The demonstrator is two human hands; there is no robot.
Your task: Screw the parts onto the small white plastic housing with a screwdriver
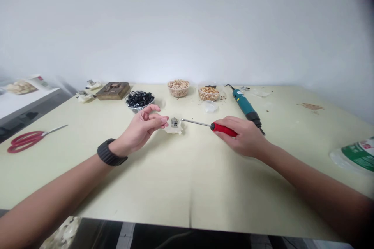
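Observation:
A small white plastic part with a metal piece on it [174,124] is at the middle of the table. My left hand [143,129] is at its left side, thumb and forefinger pinched together at its edge; whatever lies between the fingertips is too small to make out. A black band circles my left wrist. My right hand [244,135] is wrapped round the red handle of a screwdriver [223,129]. The screwdriver's metal shaft points left, its tip close to the metal piece; whether they touch cannot be told.
Behind my hands stand a bowl of black pieces [140,100], two tubs of small tan pieces [179,88] [209,92] and a metal block [113,91]. Red scissors [27,140] lie left. A teal power tool [245,106] lies right, a white-green container [355,155] at the right edge.

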